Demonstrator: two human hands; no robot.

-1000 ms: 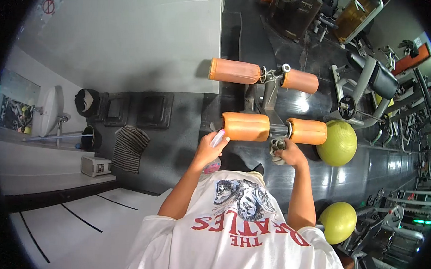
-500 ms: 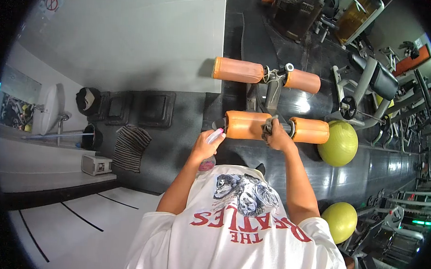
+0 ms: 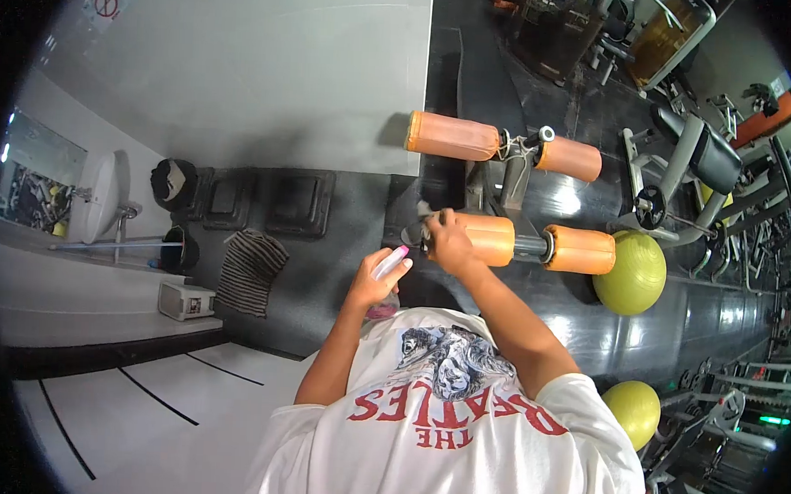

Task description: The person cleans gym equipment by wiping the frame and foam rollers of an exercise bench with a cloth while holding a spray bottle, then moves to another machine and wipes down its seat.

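Observation:
My left hand (image 3: 376, 280) is wrapped round a spray bottle (image 3: 389, 263) with a pink nozzle tip and pinkish liquid low in it. My right hand (image 3: 451, 242) presses at the left end of the nearer orange foam roller (image 3: 488, 240), fingers closed on a dark grey cloth (image 3: 425, 234) that shows only in part. On the same bar, to the right, sits a second orange roller (image 3: 581, 250). Farther off, two more faded orange rollers, a left one (image 3: 453, 136) and a right one (image 3: 570, 157), flank a metal post with string tied around it.
Green exercise balls, one (image 3: 630, 273) beside the rollers and another (image 3: 631, 414) nearer me, rest at right. Weight machines (image 3: 682, 162) line the right side. At left are black step platforms (image 3: 300, 203), a striped mat (image 3: 251, 272), a bucket (image 3: 176, 248) and a sink (image 3: 105, 197).
My right hand has moved left with the cloth, from the inner end of the nearer left roller to its outer end. My left hand still holds the spray bottle in much the same place.

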